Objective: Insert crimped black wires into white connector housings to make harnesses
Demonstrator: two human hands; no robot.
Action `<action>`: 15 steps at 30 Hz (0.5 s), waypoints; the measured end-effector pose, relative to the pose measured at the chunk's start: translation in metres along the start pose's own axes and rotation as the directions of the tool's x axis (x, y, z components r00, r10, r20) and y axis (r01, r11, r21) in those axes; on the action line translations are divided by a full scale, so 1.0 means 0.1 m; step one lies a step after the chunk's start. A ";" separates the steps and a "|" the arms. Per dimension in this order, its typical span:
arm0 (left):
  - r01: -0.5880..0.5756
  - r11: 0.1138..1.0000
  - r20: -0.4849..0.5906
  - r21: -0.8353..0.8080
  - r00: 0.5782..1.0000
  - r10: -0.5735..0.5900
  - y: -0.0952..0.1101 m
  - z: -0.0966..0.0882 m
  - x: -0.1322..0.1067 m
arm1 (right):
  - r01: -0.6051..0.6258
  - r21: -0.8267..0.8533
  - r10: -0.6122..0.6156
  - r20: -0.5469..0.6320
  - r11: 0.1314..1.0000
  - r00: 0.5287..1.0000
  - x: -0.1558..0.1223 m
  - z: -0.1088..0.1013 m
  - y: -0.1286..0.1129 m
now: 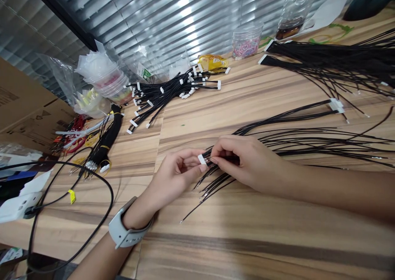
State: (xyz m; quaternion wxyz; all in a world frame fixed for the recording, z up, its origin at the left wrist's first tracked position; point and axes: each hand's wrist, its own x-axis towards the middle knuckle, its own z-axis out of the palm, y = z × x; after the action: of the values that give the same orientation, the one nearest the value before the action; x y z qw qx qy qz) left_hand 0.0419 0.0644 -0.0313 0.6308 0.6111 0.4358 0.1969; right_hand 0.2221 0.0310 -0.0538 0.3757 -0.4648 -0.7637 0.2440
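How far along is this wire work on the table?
Done, it seems: the wire pile has white plugs on its ends, and a tied bundle sits left. In hand: the left hand holds a white plug, the right hand pinches black wires at it. Remaining: the loose wires at right.

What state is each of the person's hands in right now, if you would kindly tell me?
Left hand: closed, pinching a white connector.
Right hand: closed, holding black wires beside that connector.
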 end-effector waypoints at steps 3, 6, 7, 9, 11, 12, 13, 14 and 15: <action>-0.027 0.996 -0.021 0.090 0.999 0.029 0.00 0.03 -0.02 | 0.028 -0.041 -0.028 -0.010 0.999 1.000 -0.01 0.01 0.02; -0.028 0.993 -0.029 0.112 0.999 0.031 0.01 0.04 -0.04 | 0.072 -0.076 -0.074 -0.013 0.995 0.997 -0.04 0.03 0.03; -0.025 0.994 -0.023 0.110 0.999 0.027 0.01 0.04 -0.04 | 0.088 -0.083 -0.089 -0.012 0.993 0.996 -0.05 0.03 0.03; -0.013 0.995 -0.008 0.103 1.000 0.014 0.01 0.04 -0.04 | 0.103 -0.084 -0.104 -0.008 0.991 0.995 -0.05 0.03 0.02; -0.001 0.997 0.000 0.072 1.000 0.001 0.01 0.03 -0.03 | 0.088 -0.067 -0.089 -0.016 0.994 0.996 -0.03 0.03 0.02; 0.006 0.999 0.002 0.048 1.000 -0.007 0.01 0.02 -0.02 | 0.072 -0.055 -0.073 -0.019 0.996 0.997 -0.03 0.03 0.01; 0.012 1.000 0.003 0.024 1.000 -0.012 0.01 0.01 -0.01 | 0.053 -0.043 -0.054 -0.021 0.998 0.998 -0.02 0.02 0.01; 0.014 1.000 0.011 0.006 1.000 -0.015 0.00 0.00 0.00 | 0.039 -0.031 -0.040 -0.021 0.999 0.999 -0.01 0.02 0.01; 0.014 1.000 0.023 -0.006 1.000 -0.014 0.00 -0.01 0.01 | 0.028 -0.020 -0.029 -0.019 0.999 0.999 -0.01 0.01 0.00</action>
State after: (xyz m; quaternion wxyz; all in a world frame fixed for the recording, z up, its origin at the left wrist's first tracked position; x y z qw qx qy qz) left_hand 0.0415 0.0656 -0.0310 0.6389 0.6084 0.4322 0.1867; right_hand 0.2215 0.0305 -0.0552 0.3817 -0.4600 -0.7691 0.2264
